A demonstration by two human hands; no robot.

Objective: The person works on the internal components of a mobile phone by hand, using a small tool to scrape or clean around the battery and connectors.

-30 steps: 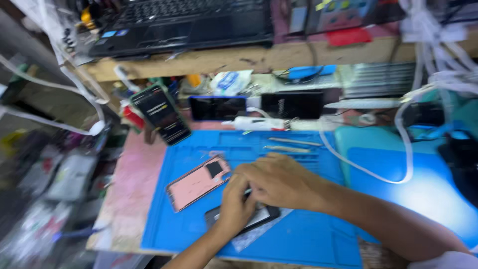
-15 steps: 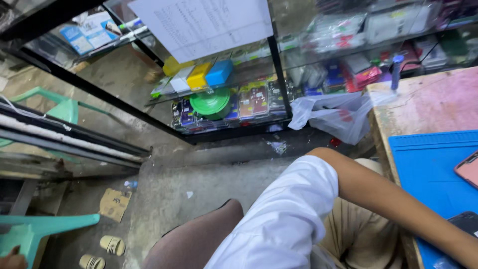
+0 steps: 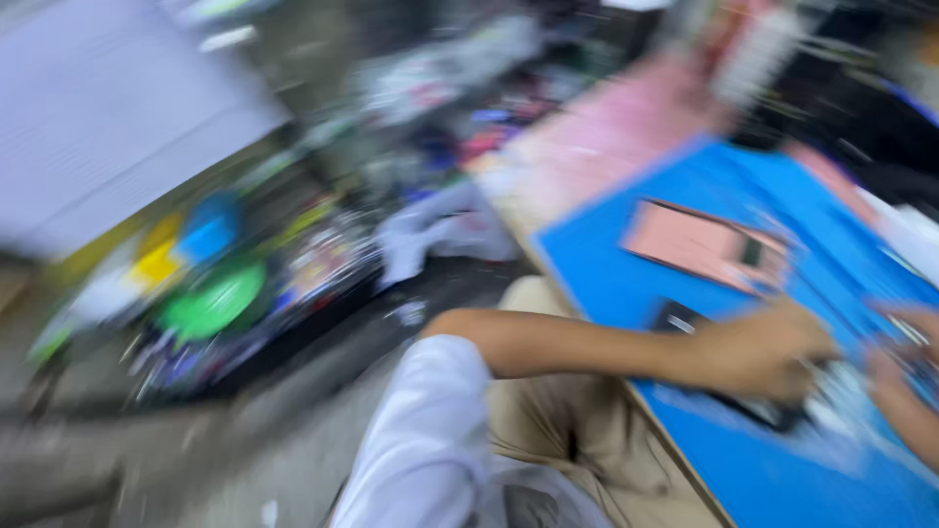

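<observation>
The left hand [image 3: 758, 352] presses down on a dark phone [image 3: 729, 391] lying flat on the blue mat [image 3: 626, 284], its grip too blurred to tell, as is the right hand's [image 3: 905, 376], so pinning it steadily seems wise.

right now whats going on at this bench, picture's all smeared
A person sits at a workbench with both hands on a blue work mat. The left hand presses on a dark phone lying flat on the mat, and the right hand touches the same spot from the other side. A pink phone back lies apart, farther up the mat. Motion blur hides whether either hand holds a tool.
</observation>
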